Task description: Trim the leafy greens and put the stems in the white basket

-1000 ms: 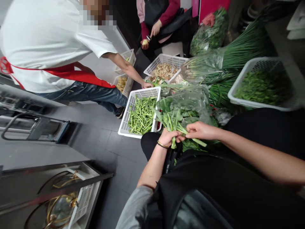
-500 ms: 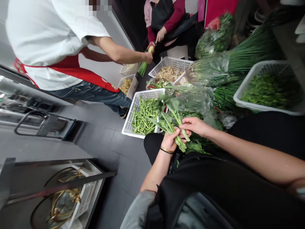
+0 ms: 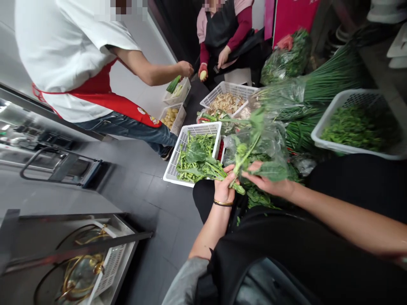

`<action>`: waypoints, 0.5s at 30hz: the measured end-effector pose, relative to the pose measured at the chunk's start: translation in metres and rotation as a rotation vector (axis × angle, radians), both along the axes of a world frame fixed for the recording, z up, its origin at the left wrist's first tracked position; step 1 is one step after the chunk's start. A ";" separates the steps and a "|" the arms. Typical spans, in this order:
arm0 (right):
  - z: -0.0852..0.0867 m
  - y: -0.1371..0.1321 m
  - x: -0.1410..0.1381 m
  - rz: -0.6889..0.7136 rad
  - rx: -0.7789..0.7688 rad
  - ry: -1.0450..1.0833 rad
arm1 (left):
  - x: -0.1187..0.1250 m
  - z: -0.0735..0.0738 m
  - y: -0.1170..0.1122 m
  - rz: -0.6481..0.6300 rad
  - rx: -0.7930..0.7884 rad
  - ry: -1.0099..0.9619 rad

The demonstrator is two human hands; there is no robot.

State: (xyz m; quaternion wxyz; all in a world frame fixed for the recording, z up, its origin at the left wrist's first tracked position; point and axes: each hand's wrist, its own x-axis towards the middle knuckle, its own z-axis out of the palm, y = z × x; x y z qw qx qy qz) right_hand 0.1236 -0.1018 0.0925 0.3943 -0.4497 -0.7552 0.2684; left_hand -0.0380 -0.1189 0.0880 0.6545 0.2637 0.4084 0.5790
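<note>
My left hand (image 3: 224, 187), with a gold bracelet on the wrist, is closed round a bunch of leafy green stalks (image 3: 203, 165) that points left over a white basket (image 3: 178, 149) of trimmed green stems. My right hand (image 3: 265, 181) pinches a single leafy stalk (image 3: 246, 148) that stands up in front of a clear plastic bag of greens (image 3: 270, 142). Both hands meet above my lap, over a dark apron.
A person in a white shirt and red apron (image 3: 73, 55) leans over small baskets with a green vegetable in hand. A seated person in pink (image 3: 222, 38) peels something. Bundled chives (image 3: 318, 82), a basket of greens (image 3: 352, 123) and a basket of peelings (image 3: 227, 99) lie right. A metal cart (image 3: 60, 167) stands left.
My right hand has drawn one stalk up and away from the bunch. My left hand's bunch now tilts left over the basket. The person in white has swung the green vegetable toward the small baskets.
</note>
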 end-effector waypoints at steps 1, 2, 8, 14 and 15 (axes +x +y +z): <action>-0.002 -0.005 0.001 0.080 -0.033 0.016 | 0.000 0.000 0.001 0.028 0.030 0.015; -0.003 -0.006 0.003 0.134 -0.090 0.035 | 0.000 0.000 0.002 0.042 0.054 0.032; 0.005 0.035 0.007 0.063 -0.445 0.136 | 0.009 -0.005 -0.003 -0.016 0.075 0.105; -0.004 0.014 -0.003 -0.029 0.106 -0.181 | 0.021 -0.016 -0.010 0.093 -0.070 -0.005; -0.011 0.005 0.001 -0.009 0.155 -0.196 | 0.022 -0.017 -0.012 0.092 -0.084 -0.016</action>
